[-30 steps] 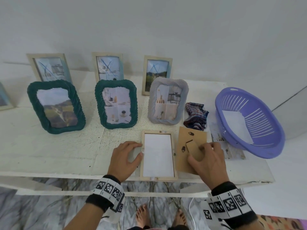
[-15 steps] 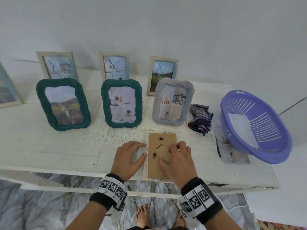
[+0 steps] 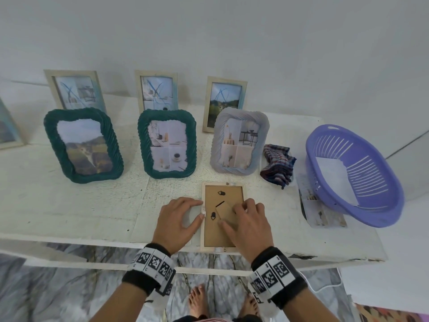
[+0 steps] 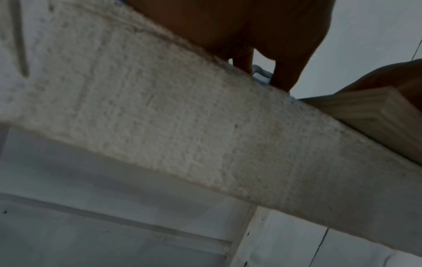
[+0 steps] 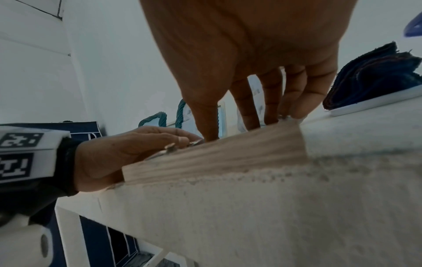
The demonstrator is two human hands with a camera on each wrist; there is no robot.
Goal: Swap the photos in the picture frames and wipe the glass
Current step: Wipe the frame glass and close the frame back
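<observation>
A light wooden picture frame (image 3: 218, 248) lies face down at the table's front edge, its brown backing board (image 3: 224, 194) set inside it with the stand flap and black clips showing. My left hand (image 3: 178, 219) rests on the table beside it, thumb and fingertips touching the frame's left edge. My right hand (image 3: 246, 224) lies on the backing board, fingers pressing down on it. In the right wrist view the frame's side (image 5: 217, 155) shows under my right fingers (image 5: 269, 101), with the left hand (image 5: 118, 150) against it. The left wrist view shows a frame corner (image 4: 365, 112).
Two green frames (image 3: 83, 145) (image 3: 168, 142) and a grey one (image 3: 240, 144) stand mid-table, with three wooden frames (image 3: 156, 89) behind. A checked cloth (image 3: 277, 165) lies right of the grey frame. A purple basket (image 3: 376, 212) and a loose photo (image 3: 322, 212) sit far right.
The backing board lay to the right of the frame, whose white sheet was bare. My right hand slid the board left onto the frame and now presses it in. The left hand stayed.
</observation>
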